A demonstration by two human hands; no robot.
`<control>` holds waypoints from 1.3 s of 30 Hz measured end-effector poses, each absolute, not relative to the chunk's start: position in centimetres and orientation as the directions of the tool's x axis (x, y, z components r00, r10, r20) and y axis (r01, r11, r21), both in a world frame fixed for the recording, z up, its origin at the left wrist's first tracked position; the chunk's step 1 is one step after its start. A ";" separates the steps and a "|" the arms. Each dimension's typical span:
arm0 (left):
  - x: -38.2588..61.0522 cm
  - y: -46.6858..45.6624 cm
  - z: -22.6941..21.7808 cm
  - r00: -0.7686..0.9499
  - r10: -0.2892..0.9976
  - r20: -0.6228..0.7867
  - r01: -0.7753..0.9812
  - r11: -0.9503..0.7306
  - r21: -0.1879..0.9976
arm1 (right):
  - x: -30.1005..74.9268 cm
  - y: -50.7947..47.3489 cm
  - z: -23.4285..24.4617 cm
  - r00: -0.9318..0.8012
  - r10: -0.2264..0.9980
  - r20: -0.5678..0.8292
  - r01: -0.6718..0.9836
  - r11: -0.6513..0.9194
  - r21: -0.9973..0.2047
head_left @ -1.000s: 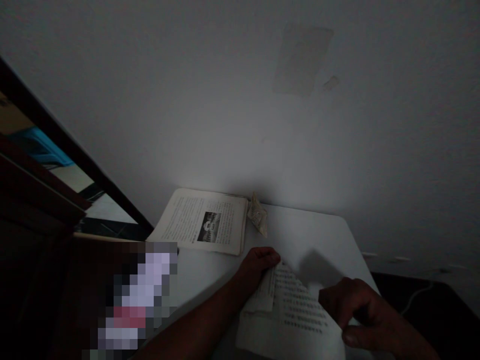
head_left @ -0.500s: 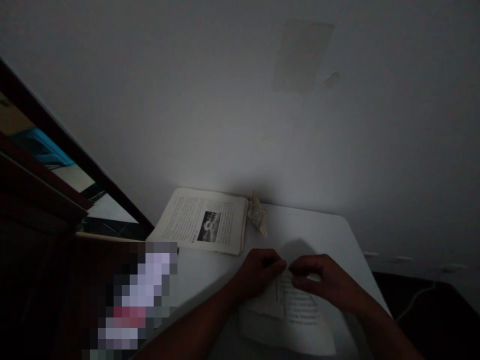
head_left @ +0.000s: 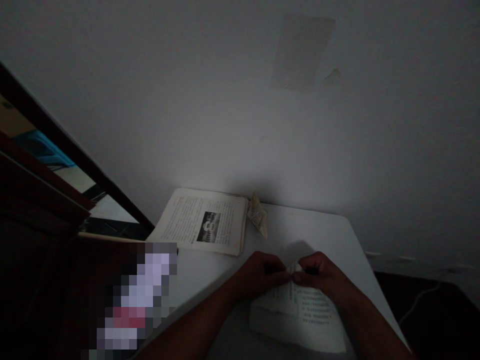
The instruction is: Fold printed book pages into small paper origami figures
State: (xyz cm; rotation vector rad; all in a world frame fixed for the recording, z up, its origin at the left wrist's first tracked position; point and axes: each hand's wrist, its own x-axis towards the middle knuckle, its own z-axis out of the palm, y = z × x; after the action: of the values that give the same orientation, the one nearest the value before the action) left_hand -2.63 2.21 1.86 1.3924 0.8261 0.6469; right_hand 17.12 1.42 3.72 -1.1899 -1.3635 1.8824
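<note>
A printed paper sheet (head_left: 303,312), folded over on itself, lies on the white table (head_left: 322,230) near its front edge. My left hand (head_left: 260,275) and my right hand (head_left: 322,277) meet at the sheet's far corner, fingers curled and pinching the paper together. Both forearms reach in from the bottom of the view. The scene is dim.
A stack of printed pages with a small photo (head_left: 204,225) lies at the table's back left. A small folded paper piece (head_left: 258,215) stands beside it against the white wall. A dark wooden frame (head_left: 75,160) runs along the left. A cable (head_left: 416,297) lies on the floor at the right.
My right hand has moved from the sheet's right edge up to its far corner, folding the paper over. It now meets my left hand, which stayed near that corner.
</note>
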 end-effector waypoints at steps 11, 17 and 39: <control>-3.1 2.3 2.8 0.713 0.691 -0.119 -0.065 0.233 0.970 | 17.1 1.0 2.0 -0.465 0.762 -0.451 -0.101 -0.552 -0.828; -3.2 2.1 3.0 0.734 0.673 -0.094 -0.119 0.264 0.957 | 17.5 1.1 2.0 -0.380 0.815 -0.437 -0.255 -0.547 -0.798; -3.9 2.3 2.3 0.742 0.659 -0.120 -0.167 0.356 0.920 | 18.8 1.8 2.1 -0.268 0.890 -0.370 -0.386 -0.451 -0.805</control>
State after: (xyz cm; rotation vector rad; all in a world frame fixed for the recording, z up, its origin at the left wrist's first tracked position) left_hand -3.94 2.35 2.31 1.0846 0.5272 0.5670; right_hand 18.78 1.80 2.11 -1.0571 -0.7403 1.8414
